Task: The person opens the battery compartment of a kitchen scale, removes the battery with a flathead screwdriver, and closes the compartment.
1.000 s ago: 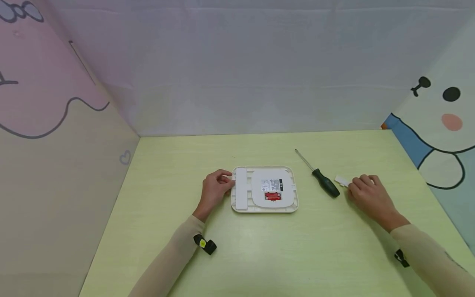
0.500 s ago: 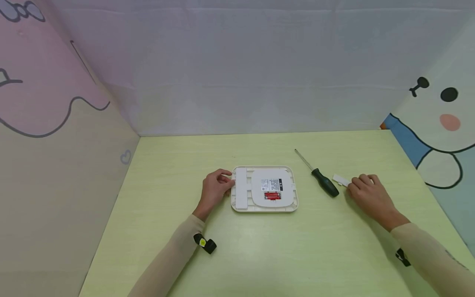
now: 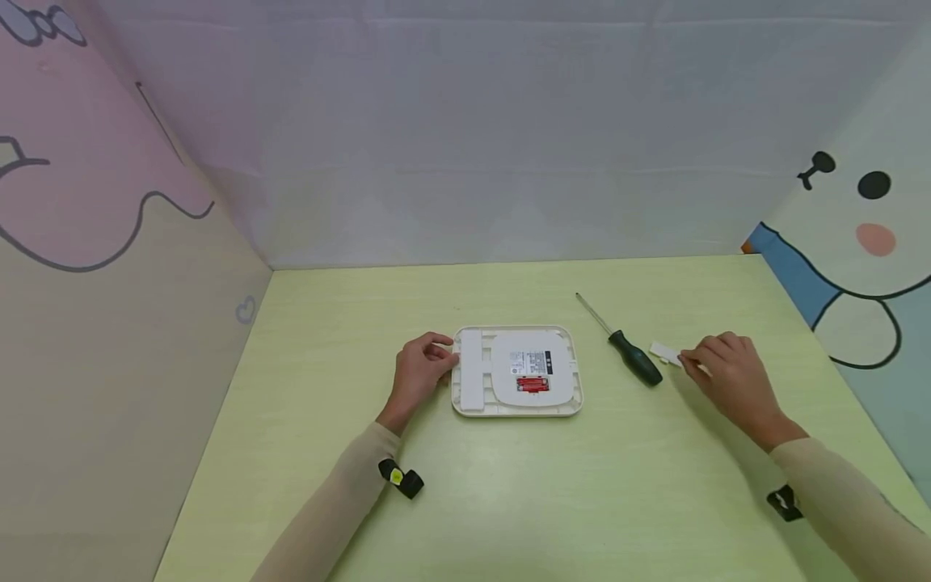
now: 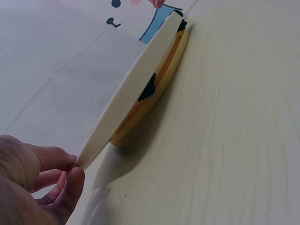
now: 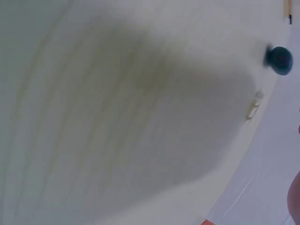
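A white rounded rectangular battery-powered device (image 3: 476, 388) lies back side up, its label and red batteries (image 3: 533, 384) showing in an uncovered compartment. In the left wrist view, a yellow and orange part (image 4: 164, 84) with black pieces shows beneath its rim. My left hand (image 3: 420, 368) pinches the left edge between thumb and fingers. At the right, a small white battery cover (image 3: 665, 353) rests on the table. My right hand (image 3: 730, 384) is at its right end in the head view; the right wrist view shows the cover (image 5: 253, 110) apart from the visible fingers.
A screwdriver (image 3: 635, 358) with a dark green handle lies between the device and the cover, its tip pointing back left. The pale green table (image 3: 509, 501) meets a white backdrop (image 3: 509, 162) behind and printed side walls left and right.
My right hand has lifted slightly and drawn back from the battery cover, exposing more of it. My left hand and the device have stayed in place.
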